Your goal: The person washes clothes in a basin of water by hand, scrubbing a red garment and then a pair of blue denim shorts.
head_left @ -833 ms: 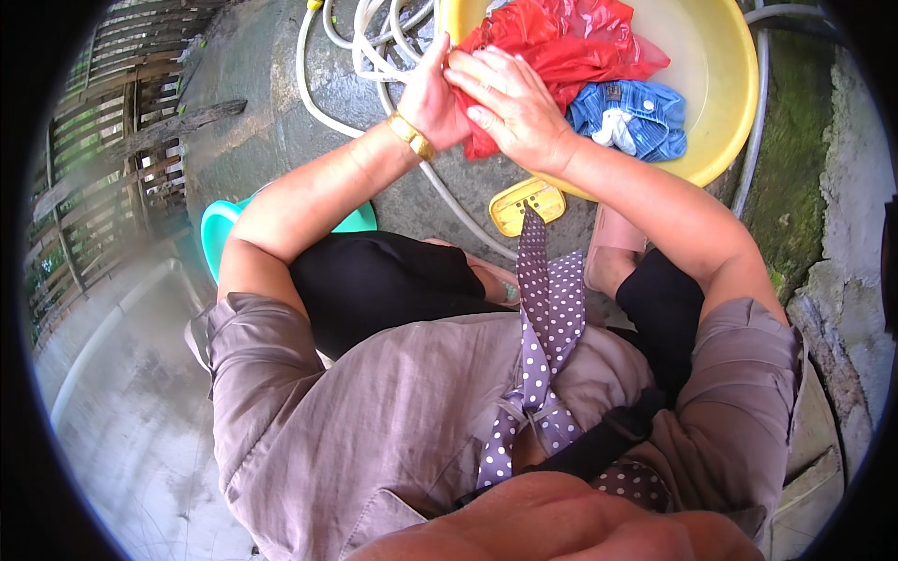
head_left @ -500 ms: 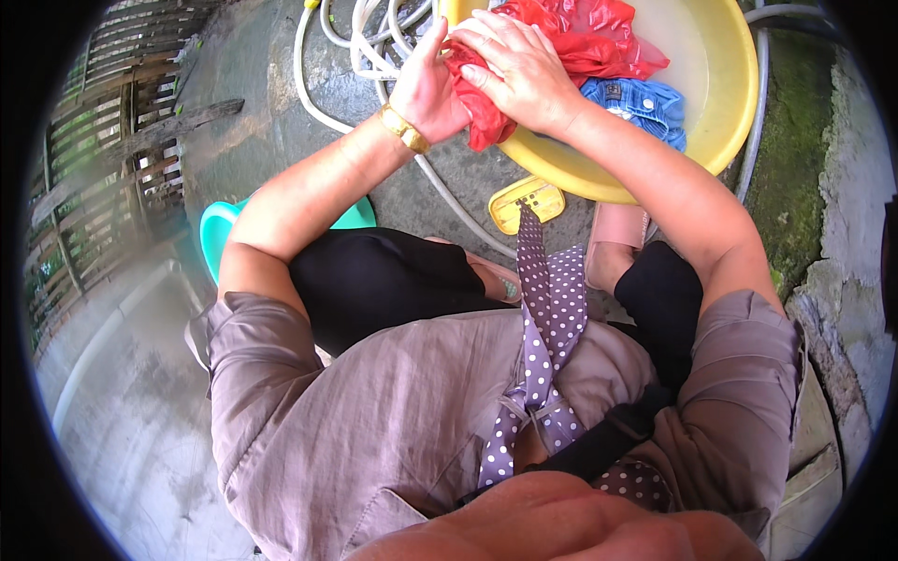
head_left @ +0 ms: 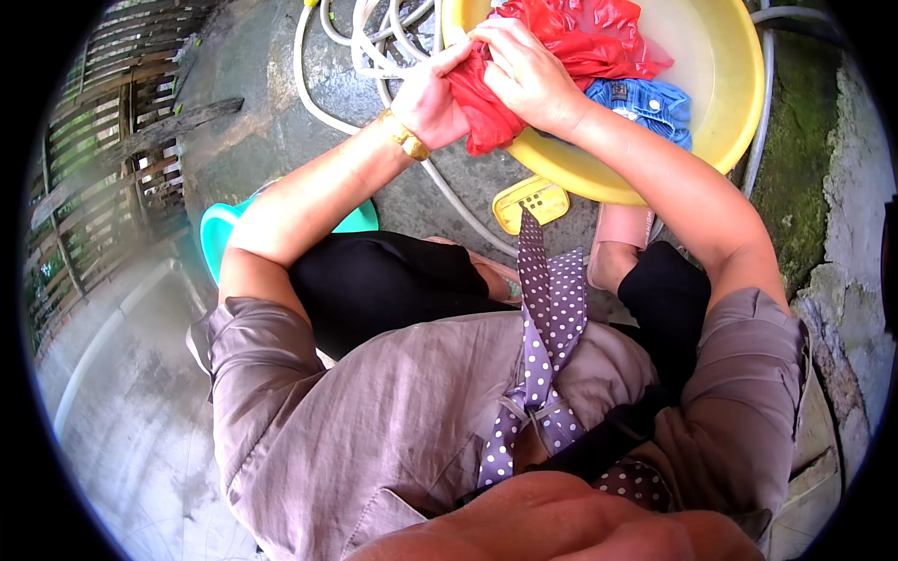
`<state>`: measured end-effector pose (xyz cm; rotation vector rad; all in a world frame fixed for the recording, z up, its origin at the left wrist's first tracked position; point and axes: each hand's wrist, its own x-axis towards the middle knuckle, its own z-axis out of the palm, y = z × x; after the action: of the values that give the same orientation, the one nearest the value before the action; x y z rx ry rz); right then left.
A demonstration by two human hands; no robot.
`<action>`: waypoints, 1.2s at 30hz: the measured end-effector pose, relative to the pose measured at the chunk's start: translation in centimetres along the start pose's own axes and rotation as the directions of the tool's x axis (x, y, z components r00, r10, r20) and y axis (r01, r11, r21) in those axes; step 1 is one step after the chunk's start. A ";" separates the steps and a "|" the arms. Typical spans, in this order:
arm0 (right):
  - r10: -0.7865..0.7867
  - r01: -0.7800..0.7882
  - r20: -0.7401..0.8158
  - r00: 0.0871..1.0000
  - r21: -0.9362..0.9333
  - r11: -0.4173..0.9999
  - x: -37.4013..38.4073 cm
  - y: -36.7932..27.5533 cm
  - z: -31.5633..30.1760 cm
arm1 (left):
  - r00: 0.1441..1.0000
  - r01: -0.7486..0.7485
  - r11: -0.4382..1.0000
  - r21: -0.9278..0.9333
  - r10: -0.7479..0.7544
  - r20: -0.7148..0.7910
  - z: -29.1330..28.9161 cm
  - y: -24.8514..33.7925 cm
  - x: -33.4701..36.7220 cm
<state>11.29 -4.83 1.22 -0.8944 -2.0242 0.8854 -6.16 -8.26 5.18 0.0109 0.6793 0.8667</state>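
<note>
Nearest the viewpoint, a polka-dot tie (head_left: 566, 290) hung over a grey-brown shirt (head_left: 393, 383); beyond it, a yellow slotted dish (head_left: 557, 203) lay on the ground (head_left: 421, 210) near a pink slipper (head_left: 622, 224); farther out, the left hand (head_left: 430, 107) was turned palm up, its fingers largely hidden, so that the closure of its grip could not be determined; the right hand (head_left: 533, 79) faced it with bent fingers, its grip narrow and holding a bunched fold of red cloth (head_left: 585, 42); this cloth ran from between the hands, across the near-left rim of a yellow basin (head_left: 739, 93) and into it, beside a blue denim garment (head_left: 645, 98); a pale hose (head_left: 299, 70) lay in loops left of the basin; the step in hand was judged to be two-handed working of the gathered cloth; the next move, on that judgement, called for a secure hold on the fold, with its loose lower end kept off the ground.
</note>
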 end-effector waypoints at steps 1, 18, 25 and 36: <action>-0.023 0.023 -0.004 1.000 0.034 0.999 -0.1 0.5 -0.3 | 1.000 -0.010 1.000 0.006 0.010 -0.029 -0.5 -0.1 0.1; -0.104 0.098 0.162 0.981 0.043 0.994 -1.4 3.4 -1.3 | 0.966 0.161 0.942 0.293 -0.089 -0.244 0.1 -2.1 0.4; -0.066 0.182 0.338 0.939 -0.322 0.929 -3.5 6.8 -4.3 | 0.974 0.067 0.875 0.480 0.048 -0.223 1.3 -1.4 0.0; 0.447 -0.341 -0.028 0.894 0.604 0.720 -0.7 12.7 -5.4 | 0.942 -0.272 0.876 0.399 0.328 -0.076 2.9 2.4 0.5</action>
<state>19.82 2.73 -6.57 -1.0084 -1.2802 1.5126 -6.00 -5.56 7.87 0.4226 0.9925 1.0273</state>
